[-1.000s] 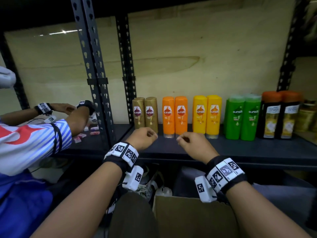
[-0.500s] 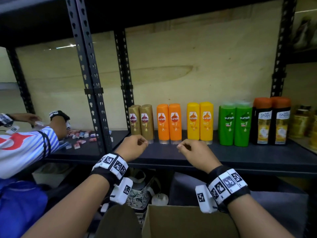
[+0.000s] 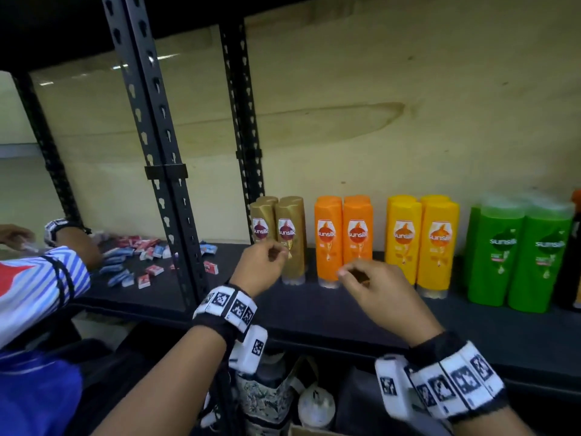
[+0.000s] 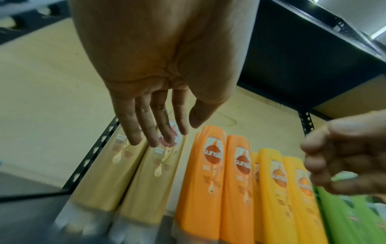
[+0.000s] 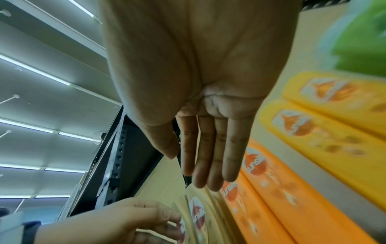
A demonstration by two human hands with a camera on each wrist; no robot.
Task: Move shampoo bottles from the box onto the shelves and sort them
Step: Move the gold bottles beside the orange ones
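Observation:
Pairs of shampoo bottles stand upright in a row on the black shelf (image 3: pixel 345 313): gold (image 3: pixel 290 237), orange (image 3: pixel 344 237), yellow (image 3: pixel 421 243) and green (image 3: pixel 518 256). My left hand (image 3: pixel 267 262) hovers just in front of the gold bottles (image 4: pixel 129 178) with relaxed fingers (image 4: pixel 158 132) and holds nothing. My right hand (image 3: pixel 361 278) hangs before the orange bottles (image 5: pixel 282 198), its fingers (image 5: pixel 208 165) nearly straight and empty. A corner of the cardboard box (image 3: pixel 314 431) shows below the shelf.
Black perforated posts (image 3: pixel 163 184) divide the shelving. On the left bay lie several small red and blue packets (image 3: pixel 135 259), handled by another person in a striped sleeve (image 3: pixel 41 278). A dark bottle (image 3: pixel 575 247) stands at the far right. A white bottle (image 3: pixel 316 404) sits below.
Both hands have lifted from the shelf's front edge and moved closer to the gold and orange bottles, fingers loosening. The view has moved nearer the shelf and shifted left.

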